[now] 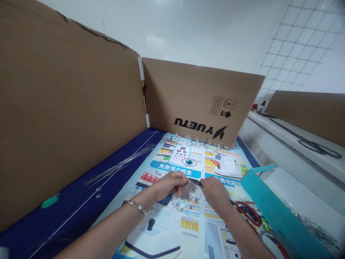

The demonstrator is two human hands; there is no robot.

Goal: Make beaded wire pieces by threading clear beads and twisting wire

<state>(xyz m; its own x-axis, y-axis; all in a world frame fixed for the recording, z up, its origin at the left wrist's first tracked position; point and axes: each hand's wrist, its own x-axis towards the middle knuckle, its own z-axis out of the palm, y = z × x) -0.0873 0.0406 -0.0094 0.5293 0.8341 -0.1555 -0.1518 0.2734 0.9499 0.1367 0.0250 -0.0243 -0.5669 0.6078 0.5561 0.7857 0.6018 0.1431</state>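
Note:
In the head view my left hand [172, 184], with a silver bangle [136, 207] on its wrist, is closed in a pinch; what lies between its fingertips is too small to make out. My right hand [215, 194] is wrapped round a dark tool that looks like pliers [195, 182]. The tool's narrow tip points left and meets the left fingertips. Below the hands, thin bent wire pieces [181, 203] lie on the printed poster [161, 226]. The tool's handles are mostly hidden by my right hand.
Cardboard panels [81, 90] stand at the left and back [199, 100]. Straight wires [121, 165] lie at left near a green object [50, 201]. Bent wire pieces [205, 141] line the back. At right are a teal box [280, 212] holding wire pieces and a red-rimmed item [249, 212].

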